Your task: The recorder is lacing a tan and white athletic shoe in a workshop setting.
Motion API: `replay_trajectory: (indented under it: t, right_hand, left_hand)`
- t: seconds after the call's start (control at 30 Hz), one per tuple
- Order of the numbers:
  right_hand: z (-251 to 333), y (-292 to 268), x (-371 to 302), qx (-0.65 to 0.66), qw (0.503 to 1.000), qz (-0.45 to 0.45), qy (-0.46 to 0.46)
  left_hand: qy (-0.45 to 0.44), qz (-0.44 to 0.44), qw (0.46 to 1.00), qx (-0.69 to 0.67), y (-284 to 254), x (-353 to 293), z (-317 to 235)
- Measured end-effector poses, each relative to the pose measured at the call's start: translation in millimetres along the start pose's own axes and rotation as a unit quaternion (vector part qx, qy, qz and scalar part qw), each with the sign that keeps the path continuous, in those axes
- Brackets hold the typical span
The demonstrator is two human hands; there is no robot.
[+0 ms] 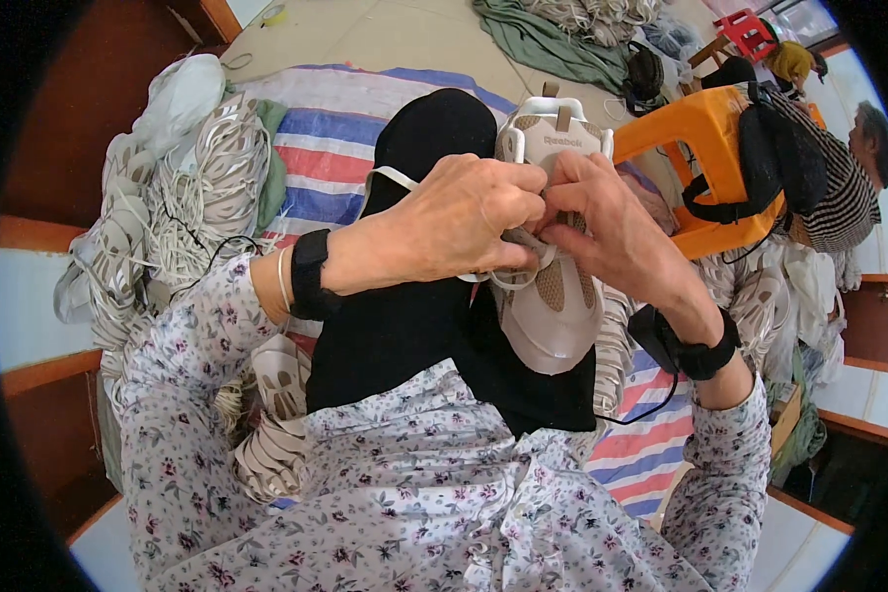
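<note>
A beige-and-white sneaker (555, 331) rests on my black-covered lap, its toe pointing toward me. Over its lacing area, my left hand (464, 217) is closed with fingers bent, and a white shoelace (395, 178) loops out from it to the left. Close against it, my right hand (617, 227) pinches at the shoe's eyelets, thumb and fingertips together on the lace. My fingers hide the very ends of the lace and the eyelets between them. The shoe's tongue (559, 138) shows beyond my fingers.
Piles of beige shoe uppers and laces (222, 158) lie on the left. More shoe parts (760, 286) are heaped at the right, by an orange stool (696, 128) with a black bag (775, 158). A striped sheet (321, 128) covers the floor. Another person (839, 187) sits far right.
</note>
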State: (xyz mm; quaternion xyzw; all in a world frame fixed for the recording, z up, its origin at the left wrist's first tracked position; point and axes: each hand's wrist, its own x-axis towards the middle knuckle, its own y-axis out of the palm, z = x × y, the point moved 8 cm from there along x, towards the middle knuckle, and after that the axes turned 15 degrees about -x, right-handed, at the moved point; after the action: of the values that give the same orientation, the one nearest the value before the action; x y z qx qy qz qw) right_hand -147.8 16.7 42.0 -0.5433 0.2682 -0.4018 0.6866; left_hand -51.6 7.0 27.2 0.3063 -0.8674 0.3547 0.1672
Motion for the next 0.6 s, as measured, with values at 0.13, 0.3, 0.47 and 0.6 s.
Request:
replay_trajectory:
  t: [0.13, 0.3, 0.47, 0.6]
  right_hand:
    - [-5, 2, 4, -0.007, 1.0, 0.006, -0.01]
    - [-11, 2, 5, 0.033, 0.999, 0.006, 0.031]
    - [-14, -5, 4, 0.031, 0.997, -0.036, 0.052]
    - [-45, -31, 7, 0.026, 0.985, -0.149, 0.083]
  left_hand:
    - [0.004, 0.017, 1.0, 0.014, 4, 4, 1]
    - [-0.002, 0.025, 1.0, 0.006, 3, 7, 3]
    - [0.004, 0.0, 1.0, -0.014, -1, 6, 3]
    - [-0.005, 0.008, 1.0, -0.001, -2, 3, 1]
